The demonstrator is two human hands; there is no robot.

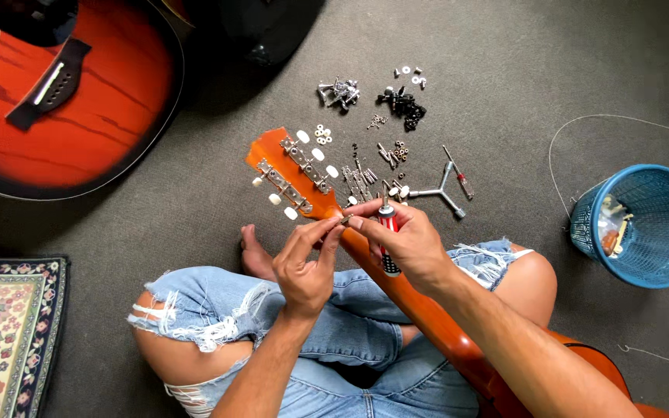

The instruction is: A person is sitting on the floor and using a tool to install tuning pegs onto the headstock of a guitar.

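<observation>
While a small screw [345, 220] was pinched between the left hand's [306, 267] fingers, a screwdriver [386, 236] was gripped by the right hand [406, 244] over the guitar neck [420, 310], below the headstock [292, 174]; loose hardware [373, 166] lay on the floor [505, 77].

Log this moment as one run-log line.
left hand: pinching small metal part | right hand: gripping red-handled screwdriver | orange guitar headstock: on lap

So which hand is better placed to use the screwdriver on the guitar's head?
Probably the right hand: it already grips the red-handled screwdriver, tip pointing toward the headstock. The left hand only pinches a tiny part at its fingertips beside the guitar neck.
</observation>
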